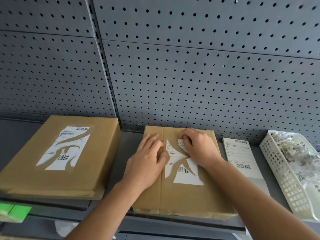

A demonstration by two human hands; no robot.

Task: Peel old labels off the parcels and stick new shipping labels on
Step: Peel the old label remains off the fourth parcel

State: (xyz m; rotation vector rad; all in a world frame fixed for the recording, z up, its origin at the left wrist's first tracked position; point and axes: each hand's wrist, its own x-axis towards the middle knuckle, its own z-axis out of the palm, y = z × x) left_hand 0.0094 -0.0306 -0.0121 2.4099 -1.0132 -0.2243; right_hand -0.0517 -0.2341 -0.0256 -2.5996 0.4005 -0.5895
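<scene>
Head view, torn label [181, 142] in right grip [199, 147]

The middle parcel [181, 196] and the left parcel [34, 170] wore matt brown paper, creased at the edges; the torn label [187, 177] was thin white paper. The pegboard [190, 75] looked like matt grey painted metal, the basket [285, 184] smooth white plastic

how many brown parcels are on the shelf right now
2. The left parcel lies apart, untouched. The middle parcel lies under the left hand and the right hand, which pinches its old label. Others may be out of view.
</scene>
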